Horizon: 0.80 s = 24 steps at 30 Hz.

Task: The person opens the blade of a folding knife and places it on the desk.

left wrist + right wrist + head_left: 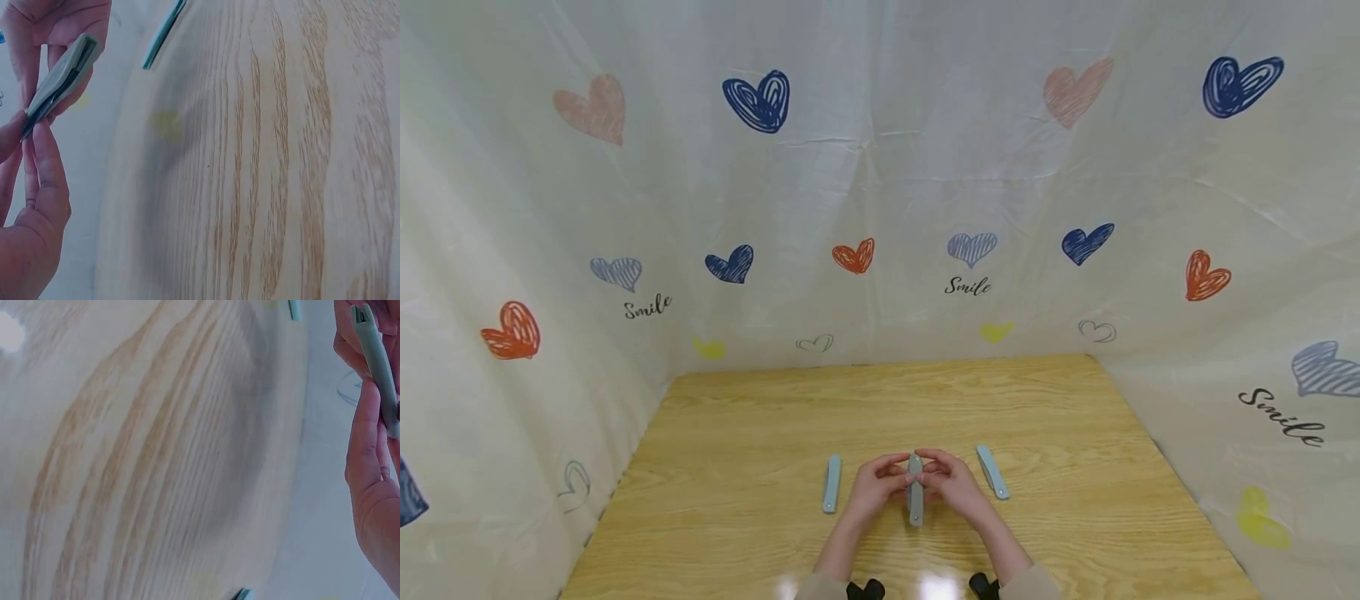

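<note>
Both hands hold one slim grey folding knife [916, 507] above the middle of the table, its long side pointing towards me and a small rivet at the near end. My left hand [872, 485] pinches it from the left with thumb and fingertips. From the other side my right hand [953, 485] grips it the same way. A dark slot runs along the knife [59, 78] in the left wrist view; no blade stands out from it. Light blue folded knives lie on the wood, one [832, 483] left of the hands and another [992, 472] to the right.
The wooden table [737, 433] reaches back to a pale curtain [865, 192] printed with hearts and words, which also hangs along both sides. Black wrist straps [867, 590] and light sleeves [1032, 583] show at the bottom edge.
</note>
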{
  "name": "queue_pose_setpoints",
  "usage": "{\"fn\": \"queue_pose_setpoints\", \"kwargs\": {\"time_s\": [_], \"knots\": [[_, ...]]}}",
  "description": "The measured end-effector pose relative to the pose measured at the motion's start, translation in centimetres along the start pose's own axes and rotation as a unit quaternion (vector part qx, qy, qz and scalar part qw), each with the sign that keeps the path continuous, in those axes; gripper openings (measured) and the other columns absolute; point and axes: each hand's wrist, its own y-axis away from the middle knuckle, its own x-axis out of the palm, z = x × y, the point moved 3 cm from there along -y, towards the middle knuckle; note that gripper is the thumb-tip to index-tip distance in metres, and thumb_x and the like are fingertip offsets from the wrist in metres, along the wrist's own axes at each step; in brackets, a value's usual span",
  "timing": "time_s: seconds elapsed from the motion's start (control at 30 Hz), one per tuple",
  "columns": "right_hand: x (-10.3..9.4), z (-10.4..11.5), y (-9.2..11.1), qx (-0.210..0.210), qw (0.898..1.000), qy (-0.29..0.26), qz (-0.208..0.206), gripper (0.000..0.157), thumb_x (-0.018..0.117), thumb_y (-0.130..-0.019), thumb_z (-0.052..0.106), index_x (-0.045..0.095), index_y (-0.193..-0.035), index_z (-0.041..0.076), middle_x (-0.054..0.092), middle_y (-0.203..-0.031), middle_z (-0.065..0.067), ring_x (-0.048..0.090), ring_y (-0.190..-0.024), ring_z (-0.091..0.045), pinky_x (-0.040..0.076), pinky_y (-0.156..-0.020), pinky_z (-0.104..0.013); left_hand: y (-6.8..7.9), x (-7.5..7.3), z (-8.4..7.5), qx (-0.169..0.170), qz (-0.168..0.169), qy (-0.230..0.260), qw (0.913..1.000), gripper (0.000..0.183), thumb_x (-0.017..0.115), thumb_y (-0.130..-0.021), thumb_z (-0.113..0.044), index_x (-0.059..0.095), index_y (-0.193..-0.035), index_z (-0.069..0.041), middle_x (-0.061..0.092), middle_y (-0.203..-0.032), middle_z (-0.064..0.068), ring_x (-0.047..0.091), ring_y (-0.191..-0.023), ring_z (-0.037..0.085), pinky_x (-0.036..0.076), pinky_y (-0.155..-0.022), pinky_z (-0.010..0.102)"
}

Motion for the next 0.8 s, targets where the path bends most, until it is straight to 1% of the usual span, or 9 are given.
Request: {"fn": "queue_pose_setpoints", "kwargs": {"time_s": [0.07, 0.17, 0.37, 0.47, 0.63, 0.7, 0.8], "knots": [[0.1, 0.2, 0.1, 0.0, 1.0, 0.0, 0.007, 0.046, 0.057, -0.098, 0.006, 0.045, -0.14, -0.007, 0.061, -0.103, -0.009, 0.065, -0.088, -0.019, 0.058, -0.076, -0.049, 0.3, -0.1, -0.3, 0.003, 0.004, 0.0, 1.0, 0.04, 0.067, -0.089, 0.002, 0.057, -0.126, 0.012, 0.06, -0.086, 0.003, 0.062, -0.077, 0.012, 0.059, -0.078, 0.042], [0.1, 0.6, 0.4, -0.003, 1.0, 0.001, 0.009, 0.046, 0.057, -0.098, 0.006, 0.044, -0.14, -0.008, 0.061, -0.103, -0.009, 0.065, -0.087, -0.019, 0.058, -0.076, -0.049, 0.5, -0.2, -0.4, 0.008, 0.015, 0.009, 0.9998, 0.039, 0.065, -0.09, 0.002, 0.056, -0.126, 0.013, 0.061, -0.086, 0.001, 0.062, -0.077, 0.012, 0.059, -0.078, 0.042], [0.4, 1.3, 1.0, -0.012, 1.0, -0.003, 0.011, 0.046, 0.057, -0.097, 0.006, 0.044, -0.139, -0.01, 0.059, -0.102, -0.009, 0.063, -0.086, -0.018, 0.059, -0.075, -0.049, 0.6, -0.3, -0.2, 0.004, 0.028, 0.045, 0.9986, 0.038, 0.062, -0.091, 0.004, 0.054, -0.127, 0.015, 0.064, -0.087, -0.001, 0.063, -0.08, 0.01, 0.059, -0.077, 0.031], [0.4, 1.4, 1.2, -0.009, 1.0, -0.008, 0.012, 0.047, 0.059, -0.096, 0.007, 0.044, -0.139, -0.009, 0.058, -0.103, -0.009, 0.063, -0.088, -0.018, 0.058, -0.076, -0.051, 0.6, -0.3, -0.2, -0.003, 0.027, 0.055, 0.9981, 0.038, 0.063, -0.091, 0.004, 0.055, -0.127, 0.015, 0.065, -0.087, -0.001, 0.063, -0.08, 0.01, 0.058, -0.076, 0.029], [0.5, 1.3, 1.3, -0.002, 1.0, -0.015, 0.012, 0.049, 0.06, -0.096, 0.009, 0.044, -0.139, -0.007, 0.057, -0.106, -0.011, 0.062, -0.09, -0.018, 0.058, -0.077, -0.048, 0.8, -0.4, -0.2, -0.01, 0.028, 0.05, 0.9983, 0.039, 0.064, -0.091, 0.002, 0.055, -0.127, 0.013, 0.065, -0.088, 0.0, 0.063, -0.08, 0.011, 0.059, -0.078, 0.033], [0.6, 1.3, 1.4, -0.006, 1.0, -0.016, 0.013, 0.049, 0.06, -0.097, 0.01, 0.044, -0.139, -0.007, 0.056, -0.106, -0.011, 0.062, -0.09, -0.018, 0.059, -0.075, -0.046, 0.8, -0.5, -0.2, -0.01, 0.03, 0.049, 0.9983, 0.039, 0.064, -0.092, 0.001, 0.055, -0.127, 0.013, 0.064, -0.088, 0.0, 0.063, -0.08, 0.011, 0.059, -0.079, 0.035], [0.7, 1.4, 1.5, -0.01, 1.0, -0.017, 0.012, 0.049, 0.06, -0.096, 0.009, 0.043, -0.139, -0.009, 0.056, -0.105, -0.011, 0.062, -0.09, -0.018, 0.058, -0.075, -0.047, 0.9, -0.6, -0.2, -0.009, 0.032, 0.047, 0.9983, 0.038, 0.063, -0.092, 0.002, 0.056, -0.127, 0.012, 0.064, -0.088, 0.0, 0.063, -0.081, 0.011, 0.059, -0.08, 0.036]]}}
